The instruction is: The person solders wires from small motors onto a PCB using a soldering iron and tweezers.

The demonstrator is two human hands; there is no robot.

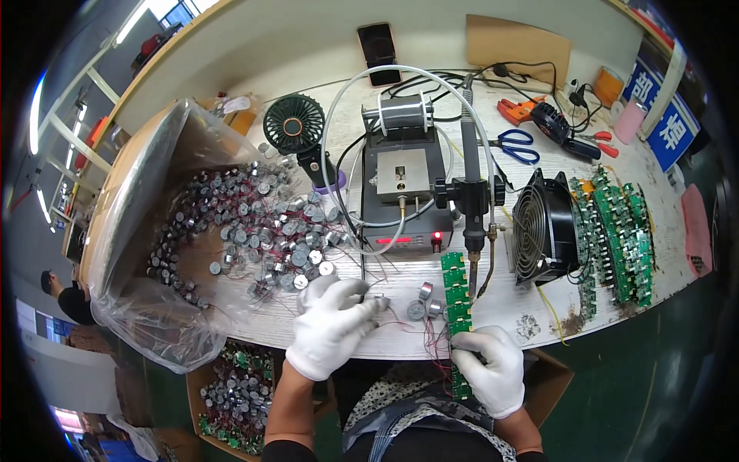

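Observation:
White gloves cover both hands. My left hand (329,329) is over the bench's front part, right of a heap of small round silver motors (262,223) with thin red wires. Its fingers are bent together at the tips, and what they hold is too small to make out. My right hand (491,371) grips a long green circuit board strip (457,296) near its lower end, the strip reaching past the bench edge. Several loose motors (416,310) lie just left of the strip, their red wires trailing down beside it. A soldering head (475,239) on a stand points down by the strip's upper end.
Behind are a solder feeder unit (400,185) with a wire spool (404,113) and a small black fan (294,127). Rightward stand a larger fan (543,227), stacked green boards (620,242) and blue scissors (517,146). A plastic-lined box (127,208) borders the heap; another box (202,396) sits below.

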